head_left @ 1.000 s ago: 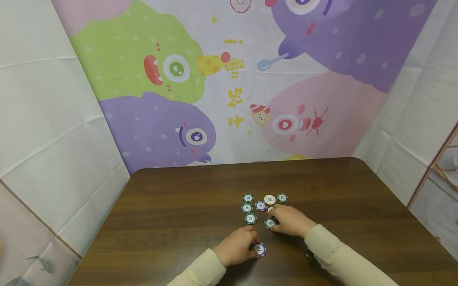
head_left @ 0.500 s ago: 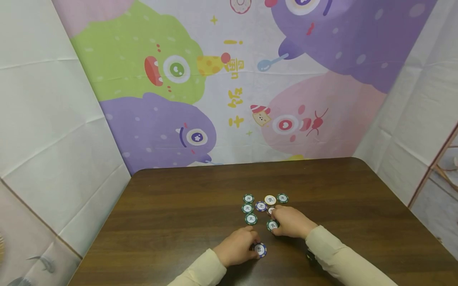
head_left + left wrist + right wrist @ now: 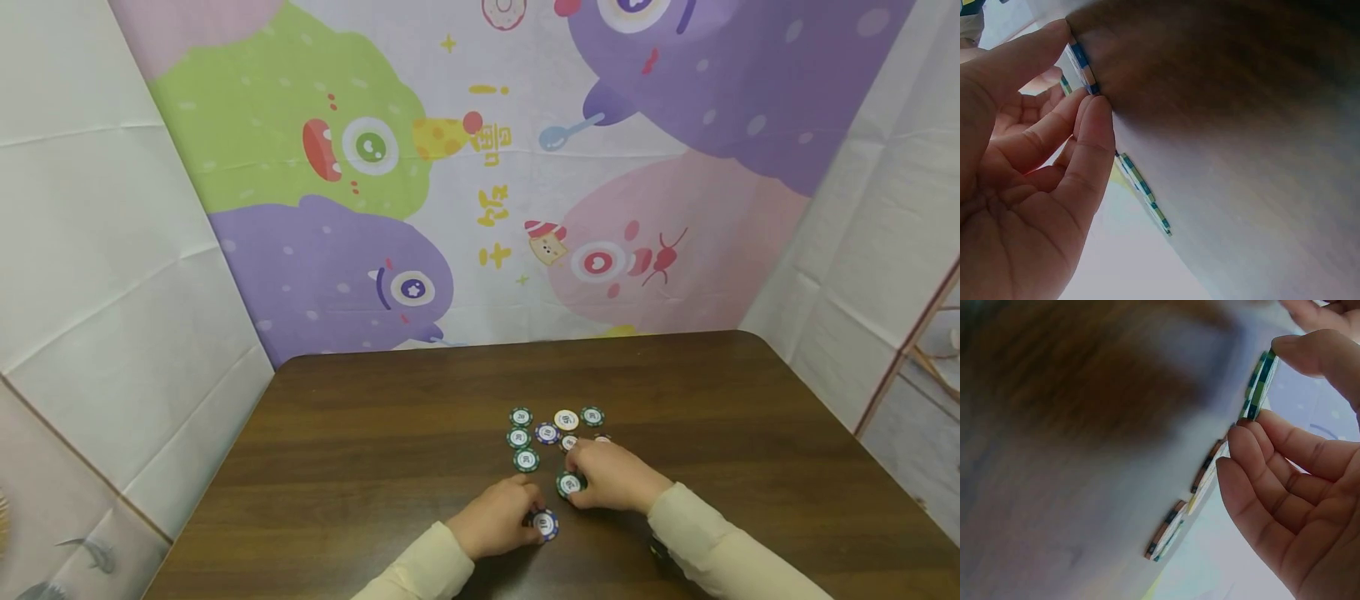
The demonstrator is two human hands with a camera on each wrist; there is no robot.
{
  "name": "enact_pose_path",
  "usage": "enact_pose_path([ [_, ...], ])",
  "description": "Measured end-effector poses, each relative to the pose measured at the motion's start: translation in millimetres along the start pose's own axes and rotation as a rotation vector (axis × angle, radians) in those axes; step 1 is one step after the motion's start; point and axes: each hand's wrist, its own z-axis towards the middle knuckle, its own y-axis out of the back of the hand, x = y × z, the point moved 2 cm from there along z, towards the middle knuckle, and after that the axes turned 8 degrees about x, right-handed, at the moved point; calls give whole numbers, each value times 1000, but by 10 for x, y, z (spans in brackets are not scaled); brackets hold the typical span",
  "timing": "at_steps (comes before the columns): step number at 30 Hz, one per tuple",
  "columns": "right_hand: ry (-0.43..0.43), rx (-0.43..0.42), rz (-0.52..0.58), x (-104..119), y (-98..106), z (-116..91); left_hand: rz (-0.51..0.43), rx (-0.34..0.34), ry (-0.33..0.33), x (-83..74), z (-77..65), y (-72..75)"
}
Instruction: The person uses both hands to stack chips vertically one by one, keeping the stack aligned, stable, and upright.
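Observation:
My left hand (image 3: pixel 498 518) pinches a blue-and-white poker chip (image 3: pixel 546 524) by its edges, thumb on the near side and fingers on the far side. In the left wrist view that blue chip (image 3: pixel 1082 65) stands edge-on between thumb and fingertips. My right hand (image 3: pixel 617 477) pinches a green poker chip (image 3: pixel 570 485) between thumb and fingers, low over the table. From the right wrist, the green chip (image 3: pixel 1262 384) shows its striped edge between thumb and fingertips. Just beyond those fingers lies a brown chip (image 3: pixel 568 443), and a second brown chip (image 3: pixel 603 438) is partly hidden behind the right hand.
Three green chips (image 3: pixel 518 437) form a column at the left of the group. A blue chip (image 3: pixel 547 433), a yellow-edged chip (image 3: pixel 566 419) and another green chip (image 3: pixel 592 416) lie farther back on the brown table (image 3: pixel 360 450). A small dark object (image 3: pixel 658 547) shows beside the right sleeve.
My right hand has drawn the green chip nearer to me, away from the brown chip, uncovering a second brown chip behind the hand. The left hand and its blue chip have stayed put.

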Motion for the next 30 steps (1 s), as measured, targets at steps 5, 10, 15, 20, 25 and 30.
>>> enact_pose_path([
  [5,41,-3,8,88,28,-51,-7,-2,3,8,-1,-6],
  [10,77,12,26,141,2,-78,-9,-13,1,15,0,-3],
  [15,109,18,24,201,-30,-97,-8,-19,-2,17,4,-8],
  [20,130,20,-1,252,-67,-106,-12,-19,3,19,11,-16],
  [25,140,25,-5,301,-102,-103,-19,-7,16,21,13,-23],
  [30,153,28,13,346,-116,-101,-27,1,22,20,11,-19],
])
